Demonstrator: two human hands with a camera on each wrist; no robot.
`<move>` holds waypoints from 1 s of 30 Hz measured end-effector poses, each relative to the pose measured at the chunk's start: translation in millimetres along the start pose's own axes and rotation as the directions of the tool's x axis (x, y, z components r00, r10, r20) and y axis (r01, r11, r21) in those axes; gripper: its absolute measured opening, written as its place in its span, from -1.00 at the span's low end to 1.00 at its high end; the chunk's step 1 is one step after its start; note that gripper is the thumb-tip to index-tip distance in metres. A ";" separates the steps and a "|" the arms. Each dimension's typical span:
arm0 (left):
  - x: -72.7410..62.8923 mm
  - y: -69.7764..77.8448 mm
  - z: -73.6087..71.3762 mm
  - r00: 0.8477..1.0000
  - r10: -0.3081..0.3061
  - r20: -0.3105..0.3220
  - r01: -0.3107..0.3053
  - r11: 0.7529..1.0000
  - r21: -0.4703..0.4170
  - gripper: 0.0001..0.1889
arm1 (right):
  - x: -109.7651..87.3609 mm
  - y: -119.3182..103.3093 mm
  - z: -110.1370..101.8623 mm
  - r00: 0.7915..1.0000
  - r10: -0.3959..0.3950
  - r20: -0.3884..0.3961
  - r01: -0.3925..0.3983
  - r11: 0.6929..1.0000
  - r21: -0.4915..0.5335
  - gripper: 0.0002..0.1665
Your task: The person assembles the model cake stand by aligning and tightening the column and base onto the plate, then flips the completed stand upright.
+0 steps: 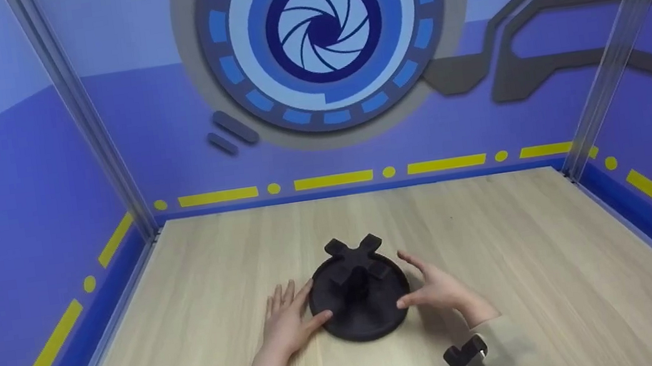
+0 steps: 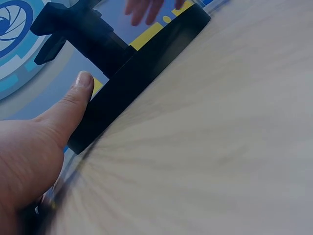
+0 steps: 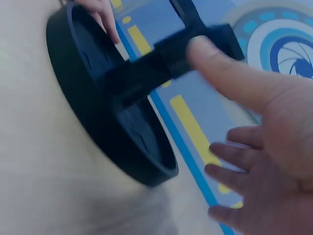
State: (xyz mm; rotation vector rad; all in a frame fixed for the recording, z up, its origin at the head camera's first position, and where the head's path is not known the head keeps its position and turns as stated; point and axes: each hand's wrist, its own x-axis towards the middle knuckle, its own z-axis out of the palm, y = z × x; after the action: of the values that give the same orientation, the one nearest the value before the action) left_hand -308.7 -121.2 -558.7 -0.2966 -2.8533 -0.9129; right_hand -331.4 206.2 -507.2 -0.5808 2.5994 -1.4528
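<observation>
On the table stands a black round base with a raised rim, a short post and a cross-shaped top. My left hand is at its left side, fingers spread and thumb extended to the rim. The left wrist view shows that thumb against the side of the base. To the right, my right hand has its fingers spread and holds nothing. Seen from the right wrist, this hand is lifted beside the base, its thumb in front of the post.
The light wooden tabletop reaches back to a blue wall with yellow marks. Blue side panels and metal posts bound the table left and right. Dark bands with small fittings sit on both wrists.
</observation>
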 end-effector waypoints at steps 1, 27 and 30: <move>0.3 -0.3 0.2 1.000 0.003 -0.003 -0.003 1.000 -0.001 -0.10 | -0.8 2.4 -0.6 1.000 0.006 0.021 -0.006 1.000 -0.016 0.30; -0.7 -5.0 -0.9 0.995 0.070 0.065 -0.071 0.997 0.009 0.35 | -2.0 27.1 17.3 0.998 -0.038 0.041 0.045 0.982 -0.183 0.45; -0.6 -5.0 -0.3 0.996 0.071 0.061 -0.071 0.997 -0.013 0.35 | -2.4 27.8 17.2 0.998 -0.043 0.036 0.048 0.982 -0.180 0.45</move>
State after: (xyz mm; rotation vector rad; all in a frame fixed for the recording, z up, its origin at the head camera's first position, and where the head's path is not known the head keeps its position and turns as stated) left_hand -309.3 -125.4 -561.4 -0.4318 -2.8737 -0.9216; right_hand -332.1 206.4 -540.1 -0.6819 2.7281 -1.2154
